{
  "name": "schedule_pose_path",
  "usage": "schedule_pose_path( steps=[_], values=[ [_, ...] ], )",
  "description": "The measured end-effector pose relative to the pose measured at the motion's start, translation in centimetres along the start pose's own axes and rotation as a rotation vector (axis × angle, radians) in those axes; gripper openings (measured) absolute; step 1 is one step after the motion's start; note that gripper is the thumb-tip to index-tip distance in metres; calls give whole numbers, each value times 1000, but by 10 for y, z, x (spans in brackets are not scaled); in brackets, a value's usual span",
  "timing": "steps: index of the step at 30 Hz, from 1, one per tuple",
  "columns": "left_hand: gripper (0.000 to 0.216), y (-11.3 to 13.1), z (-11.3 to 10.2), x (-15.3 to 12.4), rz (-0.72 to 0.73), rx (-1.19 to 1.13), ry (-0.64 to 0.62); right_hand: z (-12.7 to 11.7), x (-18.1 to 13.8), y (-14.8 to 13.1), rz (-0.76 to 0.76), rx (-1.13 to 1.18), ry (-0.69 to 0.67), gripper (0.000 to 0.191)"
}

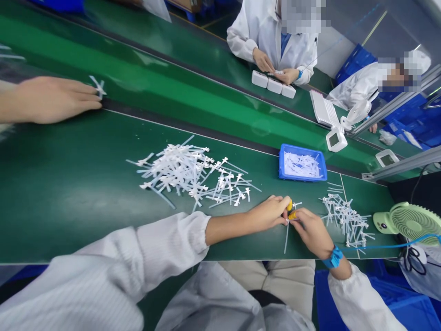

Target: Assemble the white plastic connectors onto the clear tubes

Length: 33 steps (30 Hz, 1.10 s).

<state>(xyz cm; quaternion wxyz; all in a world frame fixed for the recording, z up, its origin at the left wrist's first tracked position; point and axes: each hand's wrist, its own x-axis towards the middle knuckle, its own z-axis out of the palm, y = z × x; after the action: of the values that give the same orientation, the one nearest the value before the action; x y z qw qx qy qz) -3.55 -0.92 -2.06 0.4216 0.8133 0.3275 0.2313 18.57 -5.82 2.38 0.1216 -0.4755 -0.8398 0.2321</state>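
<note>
My left hand (267,212) and my right hand (312,230) meet over the green table near its front edge. Both pinch a thin white plastic strip (286,236) that hangs down toward me. Small yellow caps (290,210) sit on the fingertips where the hands touch. A big loose pile of white plastic strips (193,174) lies to the left of my hands. A smaller pile of the same strips (346,218) lies to the right. My right wrist wears a blue strap (333,257).
A blue tray (302,151) with white strips stands behind my hands. Another person's hand (58,99) rests at far left beside a strip. Across the belt a person handles white boxes (274,85). A green fan (409,223) stands at right.
</note>
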Motion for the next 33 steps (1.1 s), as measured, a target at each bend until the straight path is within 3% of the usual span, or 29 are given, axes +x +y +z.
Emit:
schedule_pose_path(
  steps=[13, 19, 21, 24, 28, 33],
  values=[
    [46, 1, 1, -1, 21, 48, 15, 7, 2, 7, -95, -50, 7, 19],
    [36, -8, 5, -3, 50, 37, 40, 8, -1, 5, -104, 100, 84, 17],
    [31, -10, 5, -5, 72, 27, 51, 7, -8, 3, -60, 163, 163, 19],
    [25, -7, 3, -6, 86, -34, 70, 9, -25, 2, 89, 223, 389, 20],
    [24, 3, -2, -8, 21, -341, 102, 23, -40, -4, 310, 413, 645, 20],
    [39, 16, -1, -12, -58, -722, 48, 50, -33, -22, 380, 731, 683, 25]
  ],
)
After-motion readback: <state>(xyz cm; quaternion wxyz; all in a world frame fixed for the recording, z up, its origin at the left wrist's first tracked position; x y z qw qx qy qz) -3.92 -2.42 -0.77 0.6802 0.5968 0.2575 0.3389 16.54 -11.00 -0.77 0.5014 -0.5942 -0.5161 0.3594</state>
